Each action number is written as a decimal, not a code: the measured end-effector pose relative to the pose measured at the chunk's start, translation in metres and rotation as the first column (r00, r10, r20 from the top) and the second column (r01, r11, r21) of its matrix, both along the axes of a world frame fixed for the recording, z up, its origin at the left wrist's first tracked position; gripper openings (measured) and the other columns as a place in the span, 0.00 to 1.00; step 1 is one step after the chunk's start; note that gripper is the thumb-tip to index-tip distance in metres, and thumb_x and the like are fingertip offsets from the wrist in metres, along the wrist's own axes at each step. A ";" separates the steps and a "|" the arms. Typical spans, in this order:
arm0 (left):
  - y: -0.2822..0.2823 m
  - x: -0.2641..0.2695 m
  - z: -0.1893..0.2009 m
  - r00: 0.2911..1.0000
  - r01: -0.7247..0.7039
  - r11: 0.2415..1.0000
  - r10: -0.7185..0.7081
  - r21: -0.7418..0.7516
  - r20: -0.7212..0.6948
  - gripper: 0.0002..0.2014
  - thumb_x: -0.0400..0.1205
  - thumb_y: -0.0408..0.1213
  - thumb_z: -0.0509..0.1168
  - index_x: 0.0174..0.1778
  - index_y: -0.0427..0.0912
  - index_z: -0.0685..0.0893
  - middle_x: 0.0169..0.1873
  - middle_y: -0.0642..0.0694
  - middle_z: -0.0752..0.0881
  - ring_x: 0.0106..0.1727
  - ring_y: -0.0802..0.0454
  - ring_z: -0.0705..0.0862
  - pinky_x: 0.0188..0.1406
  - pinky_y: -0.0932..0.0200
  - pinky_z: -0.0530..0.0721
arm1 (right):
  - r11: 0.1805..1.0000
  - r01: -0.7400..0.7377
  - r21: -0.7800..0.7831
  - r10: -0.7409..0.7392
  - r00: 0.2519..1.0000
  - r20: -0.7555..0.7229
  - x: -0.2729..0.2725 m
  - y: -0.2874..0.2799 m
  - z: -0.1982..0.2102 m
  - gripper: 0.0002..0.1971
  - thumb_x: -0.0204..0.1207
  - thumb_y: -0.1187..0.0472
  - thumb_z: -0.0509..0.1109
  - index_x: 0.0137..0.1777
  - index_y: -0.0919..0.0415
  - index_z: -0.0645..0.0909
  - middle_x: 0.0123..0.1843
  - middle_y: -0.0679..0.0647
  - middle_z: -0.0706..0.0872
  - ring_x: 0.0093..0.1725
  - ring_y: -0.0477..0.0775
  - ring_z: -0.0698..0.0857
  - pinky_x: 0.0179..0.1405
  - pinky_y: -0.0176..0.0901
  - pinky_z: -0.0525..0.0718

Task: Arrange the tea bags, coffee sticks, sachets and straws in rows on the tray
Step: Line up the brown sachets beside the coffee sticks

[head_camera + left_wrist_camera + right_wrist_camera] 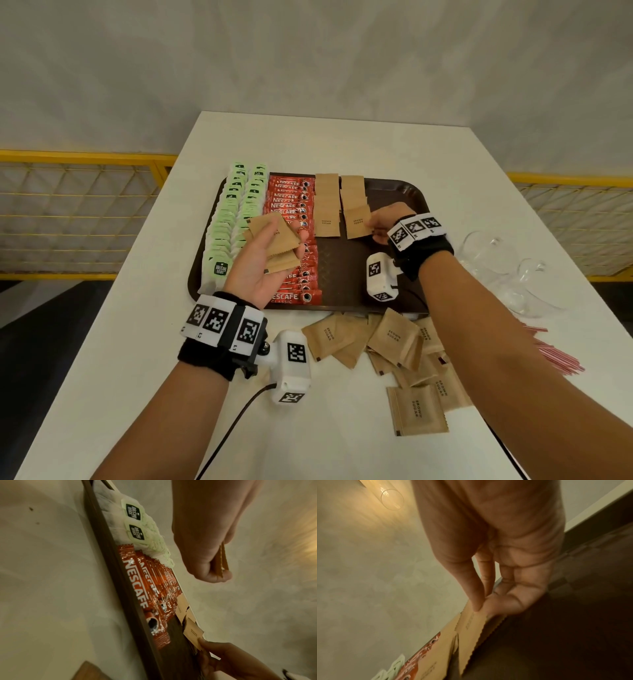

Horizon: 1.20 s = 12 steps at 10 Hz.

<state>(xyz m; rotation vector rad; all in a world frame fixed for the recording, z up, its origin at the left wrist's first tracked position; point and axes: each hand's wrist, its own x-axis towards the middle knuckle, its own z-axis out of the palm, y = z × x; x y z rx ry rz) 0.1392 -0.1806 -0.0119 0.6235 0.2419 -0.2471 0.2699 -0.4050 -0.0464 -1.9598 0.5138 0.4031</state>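
A dark brown tray [356, 274] carries two rows of green tea bags [226, 222], a row of red coffee sticks [294, 202] and two short rows of brown sugar sachets [327, 205]. My left hand [263, 260] hovers palm up over the coffee sticks and holds a small stack of sachets [277, 240], seen edge-on between thumb and fingers [221, 559]. My right hand [380, 224] pinches one sachet [358, 222] at the near end of the second sachet row [471, 626], low over the tray.
Loose brown sachets [394, 346] lie heaped on the white table [137, 342] just in front of the tray. Red-striped straws [558, 356] lie at the right, partly behind my right forearm. Clear glass bowls [507, 267] stand right of the tray. A yellow railing [68, 157] runs behind.
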 end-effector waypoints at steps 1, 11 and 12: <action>0.002 0.005 -0.005 0.999 -0.018 1.000 0.017 -0.016 -0.034 0.07 0.86 0.40 0.54 0.57 0.45 0.75 0.44 0.42 0.83 0.45 0.48 0.82 0.34 0.62 0.83 | 0.985 -0.038 -0.169 0.038 0.999 -0.002 0.005 0.003 0.000 0.19 0.68 0.67 0.74 0.60 0.66 0.81 0.50 0.57 0.83 0.49 0.55 0.83 0.58 0.48 0.84; -0.004 -0.004 0.002 0.999 -0.001 0.995 -0.003 0.101 0.043 0.16 0.85 0.31 0.57 0.68 0.45 0.75 0.55 0.41 0.85 0.50 0.49 0.85 0.42 0.55 0.87 | 0.857 -0.334 0.392 0.234 0.931 0.282 -0.081 0.053 0.086 0.06 0.81 0.68 0.63 0.43 0.58 0.75 0.43 0.54 0.83 0.37 0.48 0.84 0.32 0.39 0.87; -0.004 -0.005 0.001 0.999 -0.017 0.992 0.012 0.123 0.041 0.13 0.84 0.33 0.59 0.64 0.46 0.78 0.51 0.42 0.85 0.43 0.52 0.84 0.37 0.60 0.86 | 0.865 -0.385 0.323 0.283 0.904 0.320 -0.081 0.045 0.094 0.09 0.82 0.66 0.61 0.44 0.55 0.80 0.43 0.52 0.81 0.42 0.50 0.80 0.28 0.38 0.80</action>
